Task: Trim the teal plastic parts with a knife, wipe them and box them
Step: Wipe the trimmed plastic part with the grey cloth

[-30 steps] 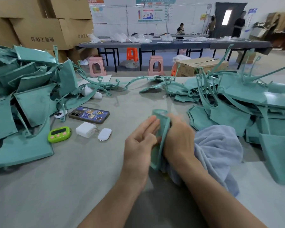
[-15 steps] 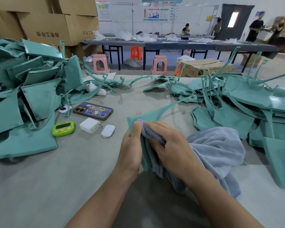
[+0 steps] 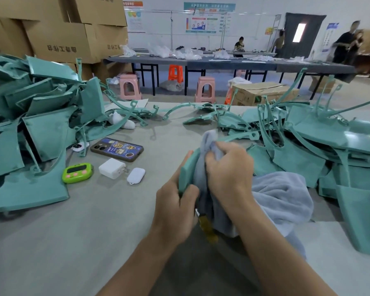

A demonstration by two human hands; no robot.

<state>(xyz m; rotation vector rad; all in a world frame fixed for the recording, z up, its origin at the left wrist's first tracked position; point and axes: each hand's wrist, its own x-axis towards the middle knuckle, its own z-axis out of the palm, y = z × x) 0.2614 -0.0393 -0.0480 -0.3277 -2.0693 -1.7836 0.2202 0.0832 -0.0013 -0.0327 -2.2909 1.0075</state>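
My left hand (image 3: 174, 210) grips the near edge of a teal plastic part (image 3: 188, 167) held on edge above the grey table (image 3: 73, 242). Its thin curved arm (image 3: 237, 136) reaches off to the right. My right hand (image 3: 229, 169) presses a grey-blue cloth (image 3: 282, 197) against the part's right face; the cloth bunches above my fingers and trails down to the table. A knife with an amber handle (image 3: 207, 229) pokes out beneath my hands. Piles of teal parts lie at the left (image 3: 36, 129) and at the right (image 3: 320, 146).
On the table left of my hands lie a phone (image 3: 116, 149), a white charger (image 3: 111, 168), a white earbud case (image 3: 136, 175) and a green timer (image 3: 77, 173). Cardboard boxes (image 3: 62, 37) are stacked at back left. Stools, another long table and people are beyond.
The part has turned in my hands from flat-on to edge-on. My right hand with the cloth has moved up along its face. The knife handle now shows below my hands.
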